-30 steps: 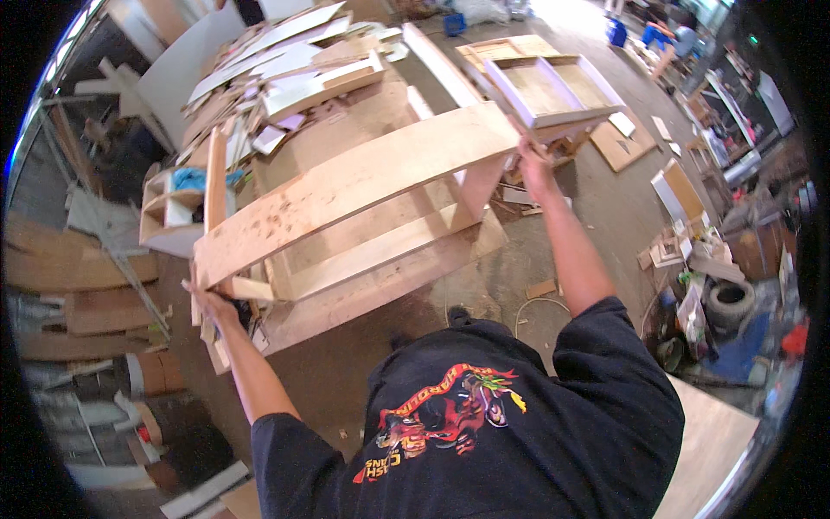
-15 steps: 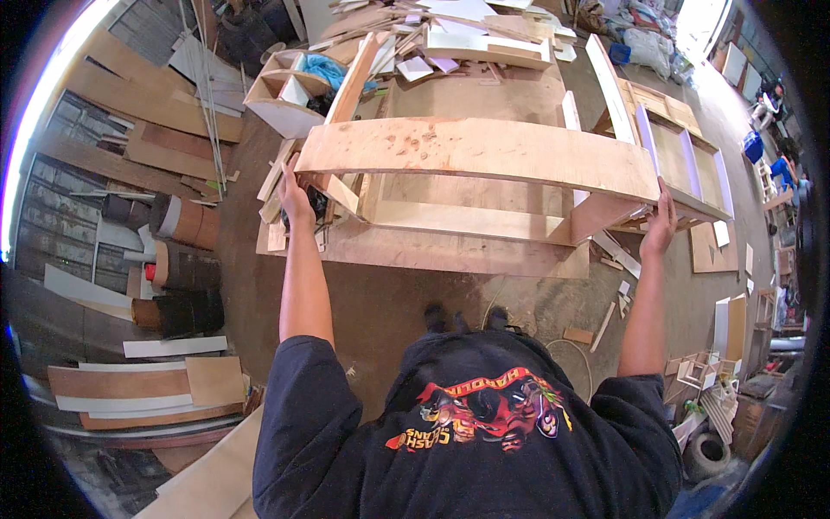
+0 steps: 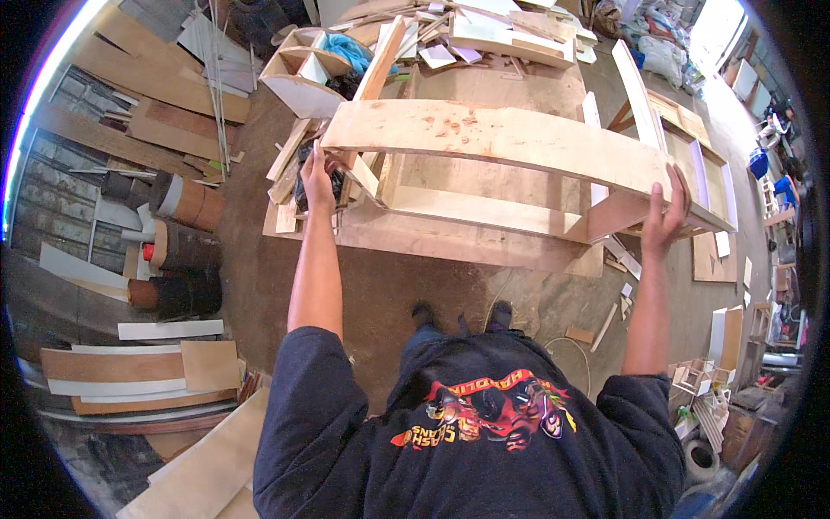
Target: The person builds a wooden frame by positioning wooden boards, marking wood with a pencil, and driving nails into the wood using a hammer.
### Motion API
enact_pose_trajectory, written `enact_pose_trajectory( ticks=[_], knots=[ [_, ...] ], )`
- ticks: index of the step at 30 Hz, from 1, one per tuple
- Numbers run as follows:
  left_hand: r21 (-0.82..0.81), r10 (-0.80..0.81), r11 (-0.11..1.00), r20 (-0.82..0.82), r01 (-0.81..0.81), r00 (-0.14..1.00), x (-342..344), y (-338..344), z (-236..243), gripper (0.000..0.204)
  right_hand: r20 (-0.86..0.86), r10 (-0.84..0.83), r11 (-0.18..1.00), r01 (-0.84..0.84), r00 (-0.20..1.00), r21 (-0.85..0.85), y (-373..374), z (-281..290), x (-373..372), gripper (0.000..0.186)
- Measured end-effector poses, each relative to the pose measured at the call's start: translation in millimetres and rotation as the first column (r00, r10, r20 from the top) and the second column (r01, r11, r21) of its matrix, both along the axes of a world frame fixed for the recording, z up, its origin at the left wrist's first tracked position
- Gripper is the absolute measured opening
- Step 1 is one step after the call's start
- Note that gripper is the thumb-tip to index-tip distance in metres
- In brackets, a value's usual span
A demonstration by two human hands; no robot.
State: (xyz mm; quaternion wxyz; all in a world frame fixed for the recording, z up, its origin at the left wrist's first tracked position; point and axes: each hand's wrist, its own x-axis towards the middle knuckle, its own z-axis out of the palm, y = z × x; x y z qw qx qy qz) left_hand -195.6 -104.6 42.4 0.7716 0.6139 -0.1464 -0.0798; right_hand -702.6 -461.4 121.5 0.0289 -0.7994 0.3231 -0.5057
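Observation:
A long pale plywood board [image 3: 484, 138], knotted near its left half, lies across the top front of an open wooden frame [image 3: 484, 208]. My left hand [image 3: 318, 180] is closed around the board's left end, its fingers partly hidden behind the corner. At the other end, my right hand [image 3: 664, 214] grips the right corner, with the thumb on the near side and the fingers up along the end. Below that corner, an upright wooden panel [image 3: 616, 214] joins the frame. The frame stands over a large plywood sheet [image 3: 484, 251].
A compartmented wooden box [image 3: 298, 91] with blue cloth [image 3: 347, 52] stands behind my left hand. Wood scraps [image 3: 415, 22] are heaped at the far side. Another wooden frame [image 3: 705, 169] is beyond my right hand. Dark rolls [image 3: 186, 242] and stacked boards [image 3: 130, 372] lie left. A thin hose [image 3: 577, 350] crosses the floor.
My right hand has shifted its hold, with its fingers now reaching higher over the board's end. The left hand remains at its end. The whole view has swung slightly.

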Motion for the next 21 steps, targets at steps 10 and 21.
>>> enact_pose_trajectory(
  ticks=[10,21],
  knots=[
    [0.004,-0.226,0.973,0.196,0.230,0.954,5,-8,10,0.042,-0.240,0.262,0.940,-0.303,0.935,-0.154,139,15,180,0.045],
    [-0.070,-0.399,0.911,0.101,0.407,0.911,12,-3,12,0.047,-0.421,0.387,0.906,-0.422,0.820,0.011,223,12,307,0.049]
  ],
)
